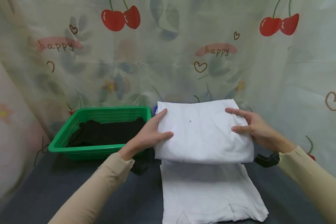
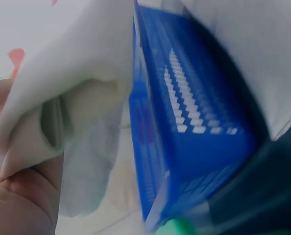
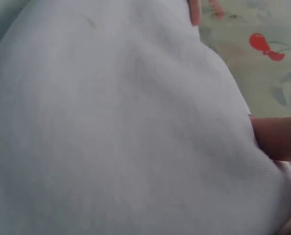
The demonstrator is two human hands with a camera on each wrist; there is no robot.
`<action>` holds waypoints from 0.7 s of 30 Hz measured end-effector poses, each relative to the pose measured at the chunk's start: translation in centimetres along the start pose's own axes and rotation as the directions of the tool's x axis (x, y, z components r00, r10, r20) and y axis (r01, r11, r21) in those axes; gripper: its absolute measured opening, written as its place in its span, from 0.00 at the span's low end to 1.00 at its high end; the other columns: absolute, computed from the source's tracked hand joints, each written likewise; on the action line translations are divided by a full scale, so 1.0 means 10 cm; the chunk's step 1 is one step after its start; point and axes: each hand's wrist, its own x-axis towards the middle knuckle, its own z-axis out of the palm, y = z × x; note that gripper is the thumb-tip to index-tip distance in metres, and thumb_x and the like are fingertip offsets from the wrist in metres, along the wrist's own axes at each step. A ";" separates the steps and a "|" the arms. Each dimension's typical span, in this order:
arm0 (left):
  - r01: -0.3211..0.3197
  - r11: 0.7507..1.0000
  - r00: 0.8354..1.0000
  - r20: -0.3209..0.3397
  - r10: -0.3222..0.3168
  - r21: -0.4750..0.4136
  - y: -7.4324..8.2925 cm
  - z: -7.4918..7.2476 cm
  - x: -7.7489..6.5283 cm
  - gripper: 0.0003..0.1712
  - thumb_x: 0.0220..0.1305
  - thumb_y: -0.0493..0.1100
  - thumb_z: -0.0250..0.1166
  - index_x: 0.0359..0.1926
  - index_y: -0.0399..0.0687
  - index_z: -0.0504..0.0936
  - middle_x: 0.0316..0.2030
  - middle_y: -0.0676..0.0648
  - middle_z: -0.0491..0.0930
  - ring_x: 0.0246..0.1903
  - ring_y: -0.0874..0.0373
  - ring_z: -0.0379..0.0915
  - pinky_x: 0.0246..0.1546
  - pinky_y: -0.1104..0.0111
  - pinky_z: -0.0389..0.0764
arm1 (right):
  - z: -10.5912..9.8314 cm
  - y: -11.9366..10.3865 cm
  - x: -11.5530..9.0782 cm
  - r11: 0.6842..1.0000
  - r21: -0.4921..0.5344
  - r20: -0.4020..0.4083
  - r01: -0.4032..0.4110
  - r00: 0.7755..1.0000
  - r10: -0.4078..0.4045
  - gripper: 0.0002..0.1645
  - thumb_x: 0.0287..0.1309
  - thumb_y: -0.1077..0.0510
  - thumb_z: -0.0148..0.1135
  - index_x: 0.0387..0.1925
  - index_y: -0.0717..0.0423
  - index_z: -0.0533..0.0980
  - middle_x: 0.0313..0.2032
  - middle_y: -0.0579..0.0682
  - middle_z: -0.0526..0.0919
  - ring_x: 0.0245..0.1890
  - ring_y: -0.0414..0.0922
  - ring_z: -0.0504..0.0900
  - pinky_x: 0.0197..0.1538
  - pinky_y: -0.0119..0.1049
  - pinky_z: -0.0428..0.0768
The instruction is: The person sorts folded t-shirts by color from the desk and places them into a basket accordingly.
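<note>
A folded white cloth garment (image 1: 204, 133) is raised above the dark table, held at both sides. My left hand (image 1: 148, 132) grips its left edge, thumb on the near face. At the opposite edge my right hand (image 1: 256, 126) pinches it between thumb and fingers. The left wrist view shows folded layers of the cloth (image 2: 86, 103) over the palm. In the right wrist view the white fabric (image 3: 126, 127) fills most of the picture. Below it lies another stretch of white garment (image 1: 207, 189) flat on the table, its upper part hidden by the raised cloth.
A green basket (image 1: 95, 148) with black clothing (image 1: 109, 132) in it stands at the back left. A blue basket (image 2: 204, 166) is behind the raised cloth, mostly hidden in the head view. A printed curtain (image 1: 168, 62) hangs behind the table (image 1: 123, 199).
</note>
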 end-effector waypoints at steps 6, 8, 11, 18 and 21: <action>0.008 0.999 0.999 -0.045 -0.006 0.038 0.02 -0.06 0.46 0.50 0.64 0.38 0.68 0.78 0.44 0.48 0.76 0.47 0.47 0.73 0.55 0.41 0.68 0.59 0.56 | -0.18 -0.16 0.41 0.997 -0.080 -0.077 0.014 0.997 -0.020 0.45 0.58 0.65 0.69 0.74 0.47 0.61 0.66 0.53 0.61 0.57 0.48 0.66 0.49 0.33 0.75; 0.007 0.999 0.998 -0.065 -0.005 0.042 0.01 -0.07 0.58 0.49 0.64 0.37 0.68 0.78 0.45 0.48 0.76 0.47 0.47 0.73 0.54 0.41 0.68 0.59 0.56 | -0.22 -0.19 0.52 0.996 -0.092 -0.092 0.010 0.996 -0.019 0.45 0.59 0.65 0.69 0.74 0.45 0.61 0.68 0.53 0.59 0.59 0.48 0.65 0.51 0.34 0.74; 0.013 1.000 0.996 -0.086 -0.012 0.012 -0.01 -0.08 0.73 0.49 0.64 0.35 0.66 0.78 0.45 0.46 0.76 0.47 0.45 0.74 0.54 0.39 0.68 0.59 0.55 | -0.25 -0.20 0.65 0.993 -0.115 -0.134 0.014 0.991 -0.030 0.46 0.59 0.65 0.69 0.74 0.42 0.61 0.71 0.52 0.54 0.62 0.49 0.62 0.58 0.40 0.70; 0.224 0.966 0.974 0.004 -0.227 0.130 -0.08 -0.10 0.83 0.49 0.75 0.51 0.55 0.78 0.47 0.31 0.76 0.40 0.28 0.73 0.47 0.16 0.70 0.50 0.41 | -0.22 0.03 0.90 0.963 -0.271 -0.164 -0.006 0.986 -0.040 0.46 0.63 0.65 0.64 0.77 0.52 0.53 0.73 0.61 0.51 0.67 0.59 0.61 0.64 0.55 0.64; 0.241 0.941 0.968 0.013 -0.252 0.239 -0.15 -0.05 0.78 0.44 0.76 0.54 0.51 0.78 0.42 0.38 0.76 0.36 0.35 0.73 0.42 0.22 0.69 0.47 0.44 | -0.19 0.11 0.82 0.932 -0.350 -0.142 -0.090 0.989 0.042 0.43 0.66 0.61 0.61 0.76 0.58 0.52 0.74 0.63 0.48 0.66 0.65 0.62 0.64 0.59 0.63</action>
